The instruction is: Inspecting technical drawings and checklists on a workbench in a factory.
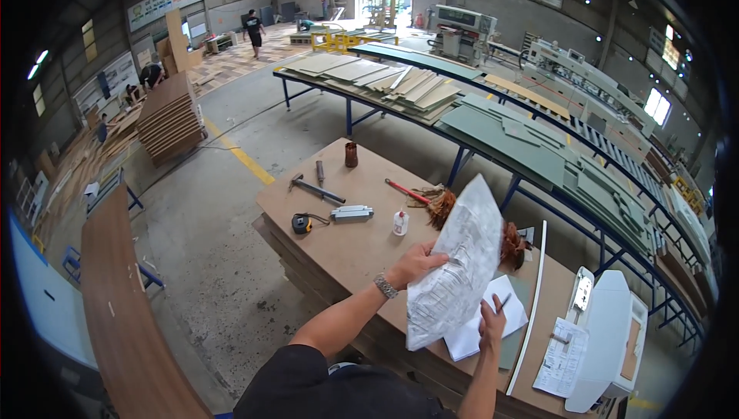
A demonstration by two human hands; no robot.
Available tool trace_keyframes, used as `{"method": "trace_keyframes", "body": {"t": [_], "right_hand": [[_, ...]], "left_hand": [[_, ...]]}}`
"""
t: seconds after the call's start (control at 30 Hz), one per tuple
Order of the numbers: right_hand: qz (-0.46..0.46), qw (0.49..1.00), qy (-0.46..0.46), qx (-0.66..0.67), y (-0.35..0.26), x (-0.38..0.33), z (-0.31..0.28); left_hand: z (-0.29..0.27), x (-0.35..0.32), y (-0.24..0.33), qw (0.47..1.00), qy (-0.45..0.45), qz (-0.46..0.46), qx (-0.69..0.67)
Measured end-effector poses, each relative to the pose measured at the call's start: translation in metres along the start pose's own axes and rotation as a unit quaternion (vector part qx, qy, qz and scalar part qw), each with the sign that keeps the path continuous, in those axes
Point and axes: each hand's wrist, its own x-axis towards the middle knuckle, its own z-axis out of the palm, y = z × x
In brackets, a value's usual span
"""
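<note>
My left hand [419, 263], with a metal watch on its wrist, grips the edge of a large creased white sheet [458, 265] bearing faint drawing lines. The sheet is tilted up above the brown board stack [346, 257]. In my right hand [491, 327] is a dark pen [505, 301], held over white paper [466, 340] that lies partly under the sheet. Beyond my left hand stands a small white bottle [400, 223]. A feather duster [435, 205] with a red handle lies behind the sheet, and more brown feathers [514, 245] show past its right edge.
On the boards lie a hammer [317, 189], a tape measure [302, 223], a grey metal piece [352, 213] and a brown jar [351, 155]. A white strip [531, 303], printed papers [560, 357] and a white case [604, 342] are to the right. Blue-legged tables hold green panels [500, 138]. People work far off.
</note>
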Motion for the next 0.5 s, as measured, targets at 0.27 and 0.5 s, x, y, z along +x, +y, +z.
{"method": "trace_keyframes", "body": {"t": [0.27,0.5], "right_hand": [[0.184,0.911,-0.301,0.212,0.023,0.045,0.097],[0.194,0.897,-0.319,0.238,0.005,0.049,0.124]], "left_hand": [[-0.044,-0.103,0.04,0.986,0.165,0.021,0.002],[-0.015,-0.214,0.079,0.94,0.237,0.013,0.245]]}}
